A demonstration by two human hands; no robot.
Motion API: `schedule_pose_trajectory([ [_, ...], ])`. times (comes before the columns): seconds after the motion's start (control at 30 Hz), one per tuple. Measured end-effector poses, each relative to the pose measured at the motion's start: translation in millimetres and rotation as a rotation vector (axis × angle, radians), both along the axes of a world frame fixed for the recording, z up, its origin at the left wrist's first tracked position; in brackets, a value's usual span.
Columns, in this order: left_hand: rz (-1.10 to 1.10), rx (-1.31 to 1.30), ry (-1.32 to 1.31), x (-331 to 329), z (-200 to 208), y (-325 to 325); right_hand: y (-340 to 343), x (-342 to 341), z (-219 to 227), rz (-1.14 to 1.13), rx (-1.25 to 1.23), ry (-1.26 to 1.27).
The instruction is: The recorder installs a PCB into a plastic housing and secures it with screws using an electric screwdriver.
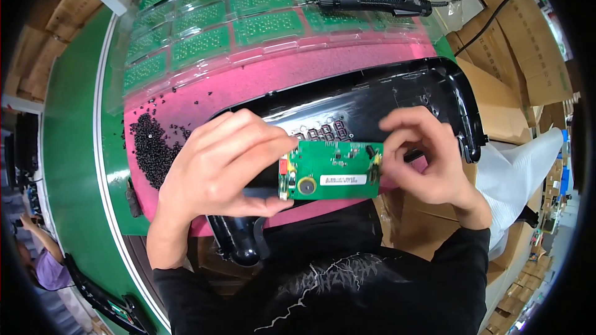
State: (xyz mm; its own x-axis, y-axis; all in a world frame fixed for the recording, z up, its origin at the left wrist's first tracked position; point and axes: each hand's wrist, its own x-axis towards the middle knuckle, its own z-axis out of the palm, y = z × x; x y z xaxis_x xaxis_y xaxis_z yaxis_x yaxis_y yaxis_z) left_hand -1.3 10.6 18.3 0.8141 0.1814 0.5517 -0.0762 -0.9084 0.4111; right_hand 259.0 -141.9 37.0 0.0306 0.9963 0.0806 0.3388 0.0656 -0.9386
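Note:
A green circuit board [338,170] with a white label, a round buzzer-like part and small connectors is held up over a glossy black plastic housing [379,96]. My left hand [220,170] pinches its left edge between thumb and fingers. At the board's right edge, my right hand [434,158] is closed, its thumb and a curled finger against the corner by a yellow-tipped part. Behind the board, a row of digit display pieces [326,131] shows on the housing, partly covered by the board.
A pile of small black screws [155,149] lies at the left of the pink mat [273,74]. Clear trays of green boards [267,28] fill the far side, with a black electric screwdriver [372,3] on top. Cardboard boxes [503,93] stand at right. Another person [49,267] is at far left.

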Motion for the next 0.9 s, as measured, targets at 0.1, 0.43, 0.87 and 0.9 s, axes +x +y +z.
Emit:
schedule_pose_trajectory([
  [0.1,-0.117,0.022,-0.021,5.3,-4.4,-4.8,-6.4,2.8,-3.4,0.082,-0.053,-0.199],
  [0.43,-0.161,-0.03,-0.039,8.4,-3.7,-8.5,-8.3,6.5,-9.8,0.111,-0.03,-0.129],
  [0.87,0.148,-0.15,0.16,1.7,-8.1,-2.6,33.5,38.5,-36.0,0.221,0.152,-0.286],
  [0.9,0.21,-0.198,0.23,1.4,-10.1,-3.7,36.8,39.1,-39.3,0.216,0.154,-0.309],
])
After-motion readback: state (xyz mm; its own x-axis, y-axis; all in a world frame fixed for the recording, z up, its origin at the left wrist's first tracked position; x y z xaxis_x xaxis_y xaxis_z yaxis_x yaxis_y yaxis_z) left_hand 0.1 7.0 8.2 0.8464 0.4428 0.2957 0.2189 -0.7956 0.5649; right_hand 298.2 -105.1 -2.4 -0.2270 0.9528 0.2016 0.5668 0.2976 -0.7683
